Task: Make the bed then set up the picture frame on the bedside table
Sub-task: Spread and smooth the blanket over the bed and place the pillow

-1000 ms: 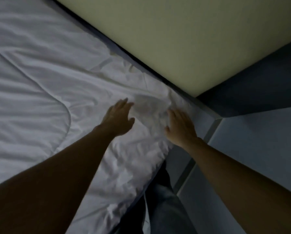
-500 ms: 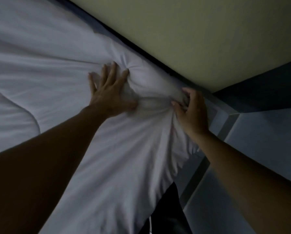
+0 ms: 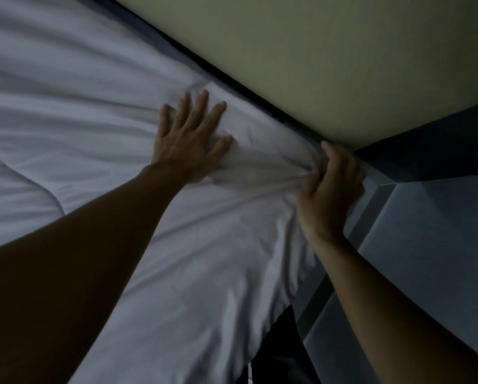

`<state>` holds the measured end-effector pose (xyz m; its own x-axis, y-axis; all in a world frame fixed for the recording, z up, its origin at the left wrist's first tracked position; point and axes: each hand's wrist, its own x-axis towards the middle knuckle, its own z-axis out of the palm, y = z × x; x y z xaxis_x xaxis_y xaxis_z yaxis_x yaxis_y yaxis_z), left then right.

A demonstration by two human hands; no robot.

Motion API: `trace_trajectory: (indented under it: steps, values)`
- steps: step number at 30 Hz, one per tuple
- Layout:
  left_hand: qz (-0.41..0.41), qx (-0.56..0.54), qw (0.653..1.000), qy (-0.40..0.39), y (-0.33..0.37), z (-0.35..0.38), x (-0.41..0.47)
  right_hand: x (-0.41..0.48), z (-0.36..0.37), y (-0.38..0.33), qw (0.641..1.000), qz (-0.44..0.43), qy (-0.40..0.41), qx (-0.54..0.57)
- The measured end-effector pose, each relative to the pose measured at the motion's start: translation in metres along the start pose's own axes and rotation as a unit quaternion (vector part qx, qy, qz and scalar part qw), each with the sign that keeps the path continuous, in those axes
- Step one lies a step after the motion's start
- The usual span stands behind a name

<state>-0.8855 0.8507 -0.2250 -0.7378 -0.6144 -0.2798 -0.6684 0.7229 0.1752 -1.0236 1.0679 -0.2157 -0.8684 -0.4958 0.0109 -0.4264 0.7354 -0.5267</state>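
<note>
left hand [image 3: 189, 142] lies flat, fingers spread wide, pinning the white blanket [image 3: 204, 259] so it cannot slide. just beside its thumb, right hand [image 3: 332, 189] pinches the blanket's bunched corner, likely to draw it taut toward the wall [image 3: 343, 65]. no picture frame in view.

Bare left hand [image 3: 187, 142], right hand [image 3: 329, 187], dark trousers [image 3: 276, 345]

Left hand [image 3: 189, 145] flat on white duvet [image 3: 79, 120] mid-frame; right hand [image 3: 328, 189] pinching its bunched corner at centre right.
</note>
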Motion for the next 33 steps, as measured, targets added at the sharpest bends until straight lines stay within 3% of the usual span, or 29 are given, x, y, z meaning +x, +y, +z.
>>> trace_trajectory:
  steps: [1,4,6,13,14,18,21,24,30,33]
  values:
    - [-0.004,-0.001,1.000,-0.007,-0.001,0.002,0.003,-0.006,0.002,-0.001,0.999,-0.028,-0.012,-0.009]
    - [-0.009,0.005,1.000,-0.025,-0.004,0.009,0.014,-0.007,0.016,0.016,0.980,-0.111,-0.154,-0.058]
    - [-0.006,0.019,0.999,-0.035,-0.007,0.012,0.023,0.007,0.030,0.033,0.970,-0.126,-0.195,-0.076]
    - [0.003,-0.007,0.994,-0.108,-0.011,-0.009,0.038,0.017,0.034,0.037,0.975,-0.124,-0.163,-0.085]
    - [0.005,-0.006,0.996,-0.091,-0.010,-0.013,0.034,0.014,0.031,0.035,0.976,-0.126,-0.150,-0.097]
    - [0.025,0.033,0.994,0.097,0.003,-0.008,-0.007,-0.018,0.017,0.028,0.980,-0.150,-0.057,-0.116]
    - [0.072,0.055,0.993,0.079,0.012,0.015,-0.033,-0.040,0.019,0.037,0.967,-0.189,-0.118,-0.126]
    - [0.067,0.069,0.994,0.046,0.013,0.032,-0.030,-0.025,0.025,0.053,0.956,-0.206,-0.159,-0.137]
    - [0.073,0.058,0.995,0.032,0.009,0.035,-0.014,-0.008,0.028,0.062,0.949,-0.223,-0.176,-0.133]
    - [0.079,0.035,0.993,0.086,0.009,0.025,-0.011,-0.009,0.021,0.059,0.964,-0.213,-0.151,-0.059]
